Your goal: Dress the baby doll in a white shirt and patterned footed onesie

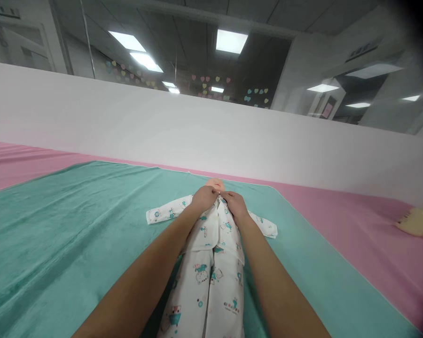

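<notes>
A baby doll (215, 185) lies on its back on a teal towel (74, 225), dressed in a white printed romper (215, 263) with sleeves spread to both sides. My left hand (204, 197) and my right hand (234, 203) are both at the doll's neck, fingers pinched on the collar of the romper. Only a small part of the doll's head shows past my hands. My forearms run down over the doll's body.
The towel lies on a pink sheet (338, 220). A white partition (211, 131) stands close behind the doll's head. A pale yellow fuzzy object (418, 219) rests on the sheet at the far right.
</notes>
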{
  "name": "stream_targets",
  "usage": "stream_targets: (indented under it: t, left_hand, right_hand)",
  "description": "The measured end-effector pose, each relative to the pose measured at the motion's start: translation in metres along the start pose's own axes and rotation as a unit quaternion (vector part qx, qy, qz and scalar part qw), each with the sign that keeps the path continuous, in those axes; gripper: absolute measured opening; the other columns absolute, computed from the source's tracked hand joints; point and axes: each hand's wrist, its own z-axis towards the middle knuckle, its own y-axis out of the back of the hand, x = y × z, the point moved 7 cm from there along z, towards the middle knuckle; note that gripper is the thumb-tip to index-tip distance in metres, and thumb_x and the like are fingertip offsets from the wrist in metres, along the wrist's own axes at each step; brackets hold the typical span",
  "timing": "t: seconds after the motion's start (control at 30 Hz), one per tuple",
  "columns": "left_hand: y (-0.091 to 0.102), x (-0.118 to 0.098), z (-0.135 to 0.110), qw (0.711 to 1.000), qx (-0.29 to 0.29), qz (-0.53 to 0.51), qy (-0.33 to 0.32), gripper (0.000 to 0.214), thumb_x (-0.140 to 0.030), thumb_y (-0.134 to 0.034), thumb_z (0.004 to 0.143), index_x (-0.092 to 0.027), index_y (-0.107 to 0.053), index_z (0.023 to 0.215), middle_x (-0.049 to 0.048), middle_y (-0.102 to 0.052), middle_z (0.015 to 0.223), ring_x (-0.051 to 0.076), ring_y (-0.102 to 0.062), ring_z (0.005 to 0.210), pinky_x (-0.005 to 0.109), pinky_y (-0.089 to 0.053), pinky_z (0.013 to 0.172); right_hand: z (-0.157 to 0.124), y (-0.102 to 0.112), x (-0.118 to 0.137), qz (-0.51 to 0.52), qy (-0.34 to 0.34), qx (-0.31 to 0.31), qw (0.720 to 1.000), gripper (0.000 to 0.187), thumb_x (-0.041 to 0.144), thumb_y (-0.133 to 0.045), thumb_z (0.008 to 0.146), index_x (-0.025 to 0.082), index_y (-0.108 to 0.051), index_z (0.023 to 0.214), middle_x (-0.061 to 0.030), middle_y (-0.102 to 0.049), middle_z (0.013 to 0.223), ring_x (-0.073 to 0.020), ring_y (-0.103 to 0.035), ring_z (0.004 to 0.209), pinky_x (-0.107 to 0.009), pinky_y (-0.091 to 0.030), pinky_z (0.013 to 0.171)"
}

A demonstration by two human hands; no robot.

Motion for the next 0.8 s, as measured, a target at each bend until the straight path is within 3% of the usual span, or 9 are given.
stream_targets:
  t: [0.27,0.5,0.8]
  left_hand:
    - [0.008,0.005,-0.001,0.996,-0.005,-0.082,0.018,0.019,-0.029,-0.053,0.072,-0.014,-0.065,0.068,0.0042,-0.066,0.073,0.016,-0.056,0.069,0.024,-0.040,0.062]
    - [0.009,0.005,-0.007,0.988,0.007,-0.150,0.045,0.026,-0.031,-0.053,0.074,-0.012,-0.068,0.081,0.0053,-0.068,0.080,0.015,-0.059,0.070,0.023,-0.042,0.060]
    - [0.011,0.007,-0.003,0.988,-0.021,-0.147,0.049,0.016,-0.029,-0.062,0.066,-0.014,-0.066,0.070,0.0053,-0.068,0.079,0.016,-0.059,0.076,0.024,-0.043,0.066]
  right_hand:
    - [0.002,-0.006,-0.005,0.044,-0.002,0.049,0.998,0.038,0.048,-0.059,0.062,0.017,-0.068,0.081,-0.0029,-0.067,0.076,-0.0170,-0.057,0.069,-0.027,-0.042,0.061]
    - [0.002,-0.005,-0.003,0.047,-0.008,0.042,0.998,0.034,0.044,-0.062,0.061,0.017,-0.068,0.080,-0.0034,-0.068,0.080,-0.0178,-0.059,0.074,-0.028,-0.044,0.066]
    - [0.004,-0.006,-0.001,0.056,0.002,0.038,0.998,0.037,0.044,-0.067,0.055,0.016,-0.066,0.079,-0.0045,-0.067,0.078,-0.0178,-0.059,0.072,-0.028,-0.045,0.066]
